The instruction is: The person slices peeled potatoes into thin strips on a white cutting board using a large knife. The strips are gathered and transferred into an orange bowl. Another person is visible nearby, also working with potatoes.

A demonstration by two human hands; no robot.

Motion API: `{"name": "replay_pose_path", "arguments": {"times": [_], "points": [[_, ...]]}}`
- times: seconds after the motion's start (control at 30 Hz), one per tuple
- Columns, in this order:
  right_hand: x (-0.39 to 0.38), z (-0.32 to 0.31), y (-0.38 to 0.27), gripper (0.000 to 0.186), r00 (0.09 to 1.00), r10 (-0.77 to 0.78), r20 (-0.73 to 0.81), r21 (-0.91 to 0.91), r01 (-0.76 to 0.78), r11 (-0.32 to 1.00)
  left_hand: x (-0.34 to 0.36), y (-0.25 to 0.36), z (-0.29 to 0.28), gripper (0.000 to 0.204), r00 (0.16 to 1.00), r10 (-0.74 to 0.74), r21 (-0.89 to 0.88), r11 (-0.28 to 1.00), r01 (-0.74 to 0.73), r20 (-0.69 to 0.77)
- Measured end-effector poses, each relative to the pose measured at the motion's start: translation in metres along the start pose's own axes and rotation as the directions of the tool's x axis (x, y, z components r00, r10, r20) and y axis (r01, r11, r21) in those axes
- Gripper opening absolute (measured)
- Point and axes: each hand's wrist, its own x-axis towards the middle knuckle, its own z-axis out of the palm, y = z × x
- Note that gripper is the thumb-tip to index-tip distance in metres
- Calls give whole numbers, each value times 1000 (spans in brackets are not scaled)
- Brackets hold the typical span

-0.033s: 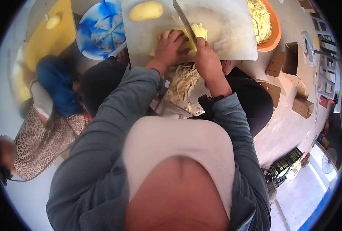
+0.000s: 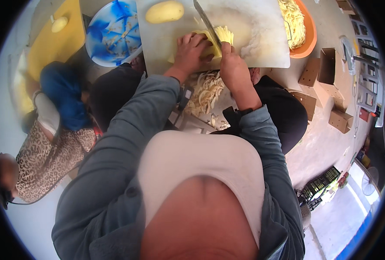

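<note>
A long-bladed knife (image 2: 206, 20) is in my right hand (image 2: 234, 71), its fingers wrapped round the handle. The blade points away from me and rests between a yellow block of peeled potato (image 2: 217, 52) and a small bunch of cut potato sticks (image 2: 224, 34) on its right. My left hand (image 2: 189, 52) presses down on the potato block, fingers bent over it and the thumb toward the knife. Under everything lies a white cutting board (image 2: 262, 50). One whole peeled potato (image 2: 164, 12) sits at the board's far left.
Right of the board stands an orange basin (image 2: 308, 37) heaped with potato sticks (image 2: 293, 26). A blue and white basin (image 2: 114, 37) is at left. Peelings (image 2: 203, 95) lie below the board. Another person (image 2: 55, 143) sits left by a yellow board (image 2: 58, 41). Cardboard boxes (image 2: 333, 80) stand right.
</note>
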Motion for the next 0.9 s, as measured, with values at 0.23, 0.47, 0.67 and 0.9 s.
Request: {"name": "replay_pose_path", "arguments": {"times": [0.23,0.47,0.67,0.9], "points": [[-2,-4,-5,26,1000,-20,16,-36,20,999,1,1,-1,38,1000,-20,0,1000,20,8],[-11,-5,-3,26,999,-51,-12,-25,51,998,0,2,-3,40,999,-40,-2,999,40,30],[-12,-4,-6,28,998,-58,7,-45,59,997,-1,0,-1,43,998,-45,23,999,44,46],[-10,-4,-16,27,997,-11,76,-82,18,996,0,1,0,43,998,-49,30,998,47,39]]}}
